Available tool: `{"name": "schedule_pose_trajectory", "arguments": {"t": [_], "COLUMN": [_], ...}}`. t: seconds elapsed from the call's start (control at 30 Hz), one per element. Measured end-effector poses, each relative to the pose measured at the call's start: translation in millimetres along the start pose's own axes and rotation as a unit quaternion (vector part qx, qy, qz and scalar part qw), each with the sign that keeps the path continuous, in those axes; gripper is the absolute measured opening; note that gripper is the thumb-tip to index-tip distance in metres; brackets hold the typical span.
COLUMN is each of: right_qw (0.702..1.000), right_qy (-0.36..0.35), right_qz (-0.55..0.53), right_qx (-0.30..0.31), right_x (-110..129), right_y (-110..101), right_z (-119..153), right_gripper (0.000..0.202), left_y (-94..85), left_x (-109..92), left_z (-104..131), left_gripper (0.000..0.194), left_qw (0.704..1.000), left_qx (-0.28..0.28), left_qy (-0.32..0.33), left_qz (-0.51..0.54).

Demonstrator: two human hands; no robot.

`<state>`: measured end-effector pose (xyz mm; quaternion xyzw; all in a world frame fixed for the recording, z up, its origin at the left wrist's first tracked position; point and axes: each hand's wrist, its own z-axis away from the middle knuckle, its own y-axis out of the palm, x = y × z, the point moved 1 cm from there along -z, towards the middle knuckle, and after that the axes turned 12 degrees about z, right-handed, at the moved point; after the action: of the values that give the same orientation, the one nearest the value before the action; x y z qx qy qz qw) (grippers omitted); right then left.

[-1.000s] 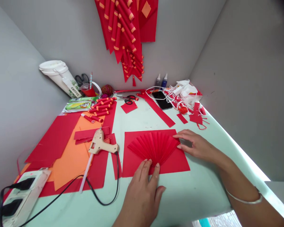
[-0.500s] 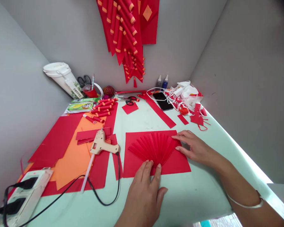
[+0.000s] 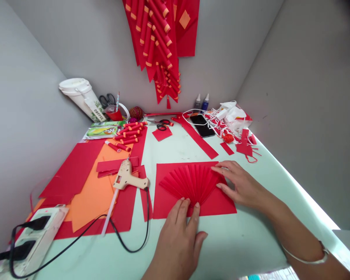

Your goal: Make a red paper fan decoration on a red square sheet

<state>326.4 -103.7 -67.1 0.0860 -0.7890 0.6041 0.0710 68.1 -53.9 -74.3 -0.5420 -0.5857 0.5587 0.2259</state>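
Observation:
A pleated red paper fan (image 3: 192, 181) lies spread on a flat red paper sheet (image 3: 166, 206) on the table. My left hand (image 3: 181, 233) rests its outstretched fingertips on the narrow bottom of the fan, its thumb apart on the tabletop. At the fan's right side is my right hand (image 3: 239, 184), with fingers and thumb apart and their tips touching the outer pleat and the sheet. Neither hand grasps anything. The fan's lowest point is partly hidden by my left fingers.
A hot glue gun (image 3: 128, 177) lies left on red and orange paper (image 3: 89, 198); its cord reaches toward a power strip (image 3: 41, 229). Behind are paper rolls (image 3: 130, 134), scissors (image 3: 162, 124), a red strip (image 3: 198, 138), a phone (image 3: 202, 125) and paper scraps (image 3: 230, 114).
The whole view has shifted slightly, so things appear a little farther right. Both hands keep nearly the same places on the fan, which looks unchanged.

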Motion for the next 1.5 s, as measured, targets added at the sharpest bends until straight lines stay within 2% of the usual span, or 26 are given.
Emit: {"name": "schedule_pose_trajectory", "arguments": {"t": [0.2, 0.47, 1.23, 1.3, 1.37, 1.43, 1.5], "right_qw": [0.995, 0.992, 0.991, 0.989, 0.986, 0.976, 0.948], "right_qy": [-0.068, -0.104, -0.105, -0.093, -0.059, 0.012, 0.111], "right_qz": [-0.051, -0.07, -0.082, -0.111, -0.131, -0.129, -0.131], "right_qx": [-0.042, -0.035, -0.017, -0.037, -0.091, -0.177, -0.266], "right_x": [18.7, 26.1, 30.1, 26.6, 19.3, 8.5, -3.3], "right_y": [-2.7, 2.9, 6.9, 3.3, -3.2, -11.0, -17.3], "right_z": [-2.5, -4.4, -6.2, -5.6, -3.2, 0.7, 5.4], "right_gripper": [0.034, 0.025, 0.023, 0.024, 0.024, 0.022, 0.021], "left_y": [0.4, 0.5, 2.5, 2.1, 1.8, 1.8, 1.7], "left_x": [-0.9, -1.0, 0.7, 0.2, -0.1, 0.0, 0.3], "left_z": [1.3, 1.6, 0.6, 0.1, -0.4, -0.7, -0.9], "left_gripper": [0.05, 0.05, 0.051, 0.051, 0.051, 0.05, 0.05], "left_qw": [1.0, 0.999, 1.0, 1.0, 1.0, 1.0, 1.0], "left_qx": [0.007, 0.018, 0.001, 0.003, 0.001, -0.001, -0.003], "left_qy": [-0.011, -0.018, 0.009, 0.009, 0.009, 0.009, 0.01], "left_qz": [0.018, 0.024, -0.015, -0.014, -0.015, -0.018, -0.022]}}
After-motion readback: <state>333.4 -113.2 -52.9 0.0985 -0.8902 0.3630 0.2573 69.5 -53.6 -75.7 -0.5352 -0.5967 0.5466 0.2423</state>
